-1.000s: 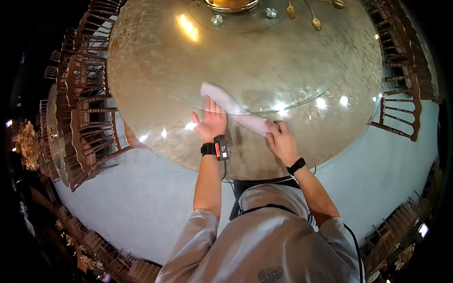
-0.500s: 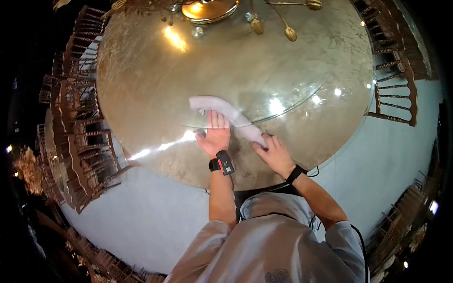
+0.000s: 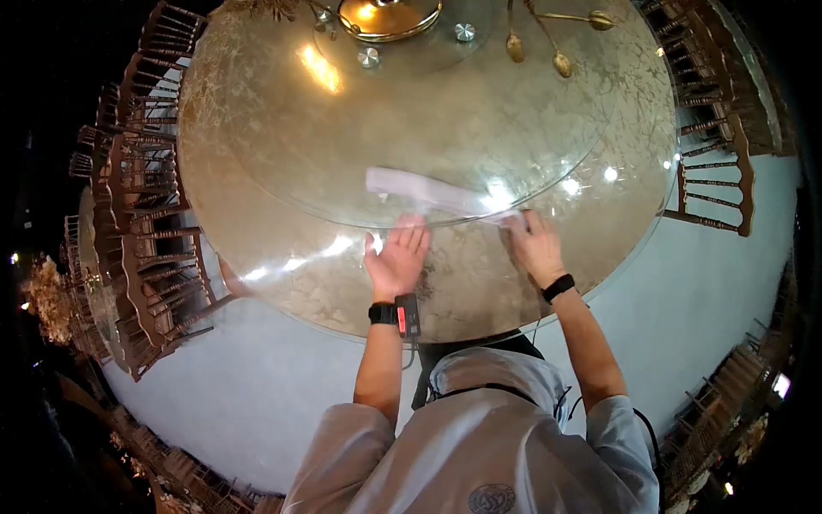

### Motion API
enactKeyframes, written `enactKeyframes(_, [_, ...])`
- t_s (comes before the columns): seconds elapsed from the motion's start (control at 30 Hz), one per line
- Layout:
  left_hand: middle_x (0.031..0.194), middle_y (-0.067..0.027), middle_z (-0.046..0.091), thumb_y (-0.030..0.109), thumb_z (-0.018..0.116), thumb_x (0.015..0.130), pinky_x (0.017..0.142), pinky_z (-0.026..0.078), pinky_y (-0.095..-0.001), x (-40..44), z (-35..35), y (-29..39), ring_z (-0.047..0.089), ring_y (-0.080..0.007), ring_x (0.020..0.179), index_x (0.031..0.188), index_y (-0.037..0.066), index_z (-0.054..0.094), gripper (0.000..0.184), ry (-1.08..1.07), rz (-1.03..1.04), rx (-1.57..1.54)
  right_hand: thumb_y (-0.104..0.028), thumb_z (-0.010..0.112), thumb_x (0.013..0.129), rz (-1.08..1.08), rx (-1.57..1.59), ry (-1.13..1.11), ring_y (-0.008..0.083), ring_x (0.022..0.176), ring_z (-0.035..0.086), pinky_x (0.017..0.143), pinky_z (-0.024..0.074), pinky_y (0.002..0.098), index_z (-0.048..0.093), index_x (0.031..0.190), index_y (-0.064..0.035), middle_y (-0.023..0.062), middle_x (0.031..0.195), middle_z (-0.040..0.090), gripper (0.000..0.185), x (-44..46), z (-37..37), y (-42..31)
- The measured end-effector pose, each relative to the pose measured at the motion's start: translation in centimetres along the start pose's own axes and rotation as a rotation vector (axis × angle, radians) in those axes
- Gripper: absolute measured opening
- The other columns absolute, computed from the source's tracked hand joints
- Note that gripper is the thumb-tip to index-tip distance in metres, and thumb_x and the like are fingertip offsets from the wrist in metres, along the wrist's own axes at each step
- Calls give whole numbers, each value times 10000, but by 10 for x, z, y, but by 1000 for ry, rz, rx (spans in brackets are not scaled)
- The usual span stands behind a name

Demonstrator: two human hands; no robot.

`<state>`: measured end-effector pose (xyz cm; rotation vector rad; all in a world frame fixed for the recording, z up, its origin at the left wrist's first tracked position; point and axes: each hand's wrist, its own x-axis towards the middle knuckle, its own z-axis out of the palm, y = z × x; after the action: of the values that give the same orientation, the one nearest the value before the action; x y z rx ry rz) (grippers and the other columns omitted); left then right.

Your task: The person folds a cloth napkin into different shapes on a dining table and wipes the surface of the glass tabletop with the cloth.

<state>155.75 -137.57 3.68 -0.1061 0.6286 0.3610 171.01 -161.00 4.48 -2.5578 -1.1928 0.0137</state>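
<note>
A long folded strip of pale pink cloth (image 3: pixel 415 188) lies across the glass turntable near the front of the round table (image 3: pixel 342 295). My right hand (image 3: pixel 538 248) has its fingers closed on the cloth's right end. Palm up, my left hand (image 3: pixel 400 259) is spread just below the cloth's middle, with its fingertips close to the lower edge and nothing held. A black band with a small device (image 3: pixel 408 314) is on my left wrist, and another black band (image 3: pixel 558 289) is on the right.
Toward the back of the table stands a gold round base (image 3: pixel 390 24), with clear knobs (image 3: pixel 368 57) near it and gold bud-shaped stems (image 3: pixel 562 65) to its right. Wooden chairs line the left side, and another chair (image 3: pixel 715 190) stands at the right.
The cloth's right end has moved right and away from me with my right hand, so the strip lies straighter. My left hand now sits lower relative to the cloth.
</note>
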Motion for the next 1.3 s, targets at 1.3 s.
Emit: enactKeyframes(1.3, [938,-266,636,269,722,740,772,496,-454,-94,-57,51,632,-405,852,1059,-52,512,498,655,681,2133,-205,532,796,-909,310,-269,157,972,533,843,404,307,657,964,-207,-15,983,573,210,-87,49,-171])
